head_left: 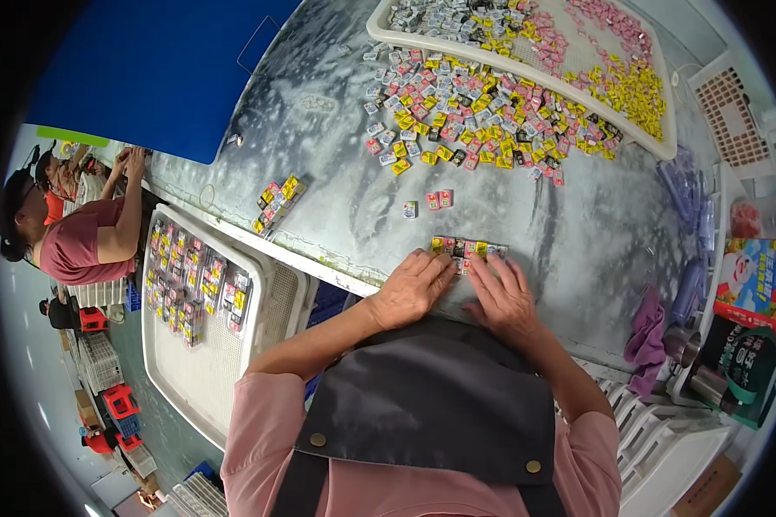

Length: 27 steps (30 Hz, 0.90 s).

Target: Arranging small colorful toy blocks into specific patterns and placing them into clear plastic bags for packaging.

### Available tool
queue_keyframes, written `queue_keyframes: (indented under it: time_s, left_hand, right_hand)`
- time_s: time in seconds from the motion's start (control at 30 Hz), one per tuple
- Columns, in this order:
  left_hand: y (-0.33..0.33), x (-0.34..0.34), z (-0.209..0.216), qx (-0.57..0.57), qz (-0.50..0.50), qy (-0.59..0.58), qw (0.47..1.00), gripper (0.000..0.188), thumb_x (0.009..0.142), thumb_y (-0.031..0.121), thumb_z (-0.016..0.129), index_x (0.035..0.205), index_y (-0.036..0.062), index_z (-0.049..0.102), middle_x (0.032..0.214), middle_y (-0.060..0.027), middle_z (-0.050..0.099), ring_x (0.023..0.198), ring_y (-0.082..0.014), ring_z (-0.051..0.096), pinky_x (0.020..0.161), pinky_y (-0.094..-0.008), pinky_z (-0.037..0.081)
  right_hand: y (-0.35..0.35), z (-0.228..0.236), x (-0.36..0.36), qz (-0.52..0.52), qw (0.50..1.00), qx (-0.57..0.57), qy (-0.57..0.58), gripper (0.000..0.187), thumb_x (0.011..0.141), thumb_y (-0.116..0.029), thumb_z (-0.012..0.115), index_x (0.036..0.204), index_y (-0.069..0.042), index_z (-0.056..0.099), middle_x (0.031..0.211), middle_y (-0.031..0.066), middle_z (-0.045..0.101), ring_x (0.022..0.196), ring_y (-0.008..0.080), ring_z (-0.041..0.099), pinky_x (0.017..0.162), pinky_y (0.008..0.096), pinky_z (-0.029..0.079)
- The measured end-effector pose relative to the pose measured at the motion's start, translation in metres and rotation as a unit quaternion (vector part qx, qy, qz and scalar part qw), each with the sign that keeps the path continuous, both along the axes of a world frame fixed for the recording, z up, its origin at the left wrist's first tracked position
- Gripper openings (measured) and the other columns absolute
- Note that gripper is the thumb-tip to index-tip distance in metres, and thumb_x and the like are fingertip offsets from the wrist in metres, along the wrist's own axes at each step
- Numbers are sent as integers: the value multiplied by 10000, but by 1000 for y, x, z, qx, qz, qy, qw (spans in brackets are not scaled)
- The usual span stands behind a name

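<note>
At the near edge of the table, a short block of small pink, yellow, black and white boxes [464, 246] lies between my hands. My left hand [412, 289] curls its fingers against the left end of the block. My right hand [503, 298] has its fingertips on the block's right side, and its fingers hide part of it. Just beyond lie two pink-and-white boxes [440, 200] side by side and one white-and-dark box [410, 209]. Farther off, a large loose pile of the same small boxes [483, 121] spreads over the table.
Behind the pile stands a white tray [526, 62] of sorted boxes. A grouped set of boxes [278, 203] lies at the left table edge, above a white tray [200, 372] holding bundles. A purple cloth [647, 340] hangs at right. Another person [90, 233] works at far left.
</note>
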State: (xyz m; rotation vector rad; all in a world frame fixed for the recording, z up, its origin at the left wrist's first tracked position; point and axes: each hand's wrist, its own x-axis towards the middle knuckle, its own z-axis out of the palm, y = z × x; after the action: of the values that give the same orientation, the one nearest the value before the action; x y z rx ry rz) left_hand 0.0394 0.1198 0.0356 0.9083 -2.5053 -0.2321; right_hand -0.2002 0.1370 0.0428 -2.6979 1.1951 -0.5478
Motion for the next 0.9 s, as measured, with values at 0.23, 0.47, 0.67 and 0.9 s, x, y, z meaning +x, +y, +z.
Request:
queue_keyframes:
  time_s: [0.23,0.47,0.67,0.9]
  left_hand:
    - [-1,0,6,26,24,7,999,448,832,167,654,1208,-74,622,1242,-208,570,1147,-352,552,1016,-491,442]
    - [-4,-5,7,48,34,-41,997,540,833,223,723,1287,-31,580,1377,-170,513,1319,-351,457,1138,-537,329]
    - [-5,4,20,72,99,52,991,415,866,158,694,1223,-37,609,1298,-222,551,1155,-359,567,980,-481,469]
    - [-20,14,12,322,286,212,877,261,901,116,665,1093,-60,665,903,-209,712,767,-252,708,705,-354,552]
  right_hand:
    - [-5,1,2,30,998,52,0,778,766,-399,766,1373,25,528,1526,168,433,1442,347,361,1190,554,227]
    - [-10,0,5,40,994,104,21,847,808,-472,719,1438,30,455,1555,200,381,1483,326,305,1216,540,166]
    - [-19,10,-10,-116,980,108,-120,535,920,-209,665,1372,31,513,1399,193,518,1248,325,538,1051,495,413]
    - [-24,11,-28,-324,738,457,-377,316,998,-174,610,1213,59,613,885,104,694,594,138,642,515,256,500]
